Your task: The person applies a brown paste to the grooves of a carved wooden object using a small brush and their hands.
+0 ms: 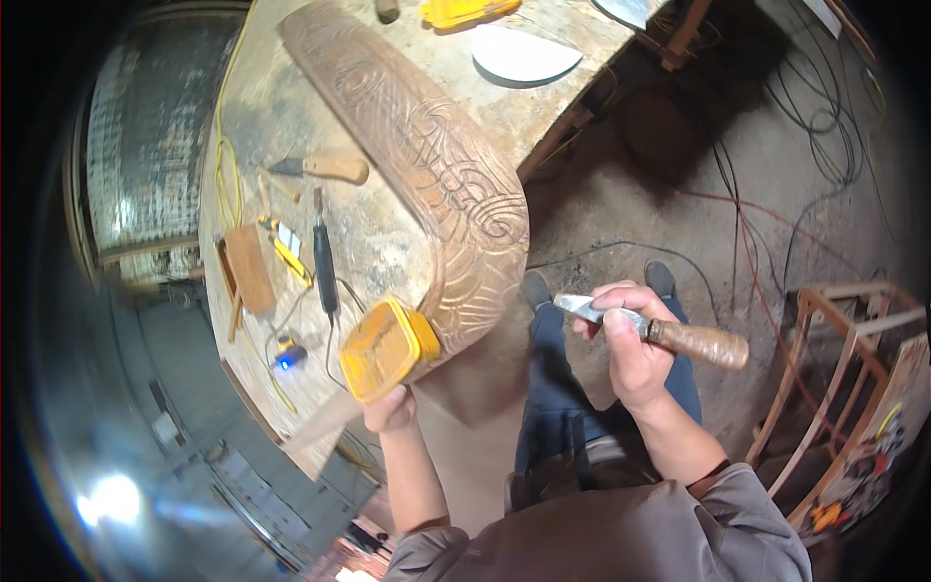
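Note:
My left hand is closed on the lower edge of a yellow plastic tub, tilted so its brown-smeared inside shows. The tub is beside the near end of a curved wooden piece carved with swirling relief, which lies on the table. Out over my legs, my right hand is closed round a wooden-handled putty knife. Its fingers grip the metal blade near the handle; the blade tip points left and the handle points right. Both hands are apart from the carved piece.
On the worktable lie a wooden-handled knife, a black soldering-iron-like tool, a yellow cutter and a wooden box. A white half-round sheet is farther back. Cables cross the floor; a wooden frame stands right.

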Available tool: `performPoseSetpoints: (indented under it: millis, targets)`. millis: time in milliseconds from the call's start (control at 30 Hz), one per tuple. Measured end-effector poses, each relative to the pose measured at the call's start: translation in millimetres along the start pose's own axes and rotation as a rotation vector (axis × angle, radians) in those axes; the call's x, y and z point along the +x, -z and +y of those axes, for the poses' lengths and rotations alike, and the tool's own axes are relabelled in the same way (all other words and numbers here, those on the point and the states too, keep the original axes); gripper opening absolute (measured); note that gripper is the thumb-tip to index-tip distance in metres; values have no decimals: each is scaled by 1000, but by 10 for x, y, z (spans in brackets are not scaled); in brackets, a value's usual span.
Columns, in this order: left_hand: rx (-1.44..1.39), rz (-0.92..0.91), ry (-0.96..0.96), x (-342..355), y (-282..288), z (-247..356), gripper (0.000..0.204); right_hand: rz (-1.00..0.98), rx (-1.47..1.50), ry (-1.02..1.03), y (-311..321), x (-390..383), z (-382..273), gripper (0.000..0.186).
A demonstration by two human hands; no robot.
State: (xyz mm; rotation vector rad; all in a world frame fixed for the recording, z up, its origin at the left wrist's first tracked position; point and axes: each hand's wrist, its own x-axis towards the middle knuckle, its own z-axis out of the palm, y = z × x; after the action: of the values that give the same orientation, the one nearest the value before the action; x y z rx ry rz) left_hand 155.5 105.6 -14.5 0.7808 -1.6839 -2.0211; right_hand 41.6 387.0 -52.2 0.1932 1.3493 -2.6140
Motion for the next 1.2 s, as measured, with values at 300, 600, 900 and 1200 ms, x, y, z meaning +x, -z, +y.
performPoseSetpoints:
  millis: [300, 600, 900, 1200]
  targets:
    - [294, -315, 15, 266, 27, 213, 86, 390, -859, 757, -629, 71, 633, 24]
    - [642, -496, -94, 501, 54, 260, 67, 297, -1038, 793, -674, 98, 664, 25]
    - [669, -548, -156, 515, 8, 310, 76, 203, -1073, 790, -603, 124, 581, 26]
    - [598, -551, -88, 516, -28, 329, 79, 214, -1061, 817, -605, 120, 581, 22]
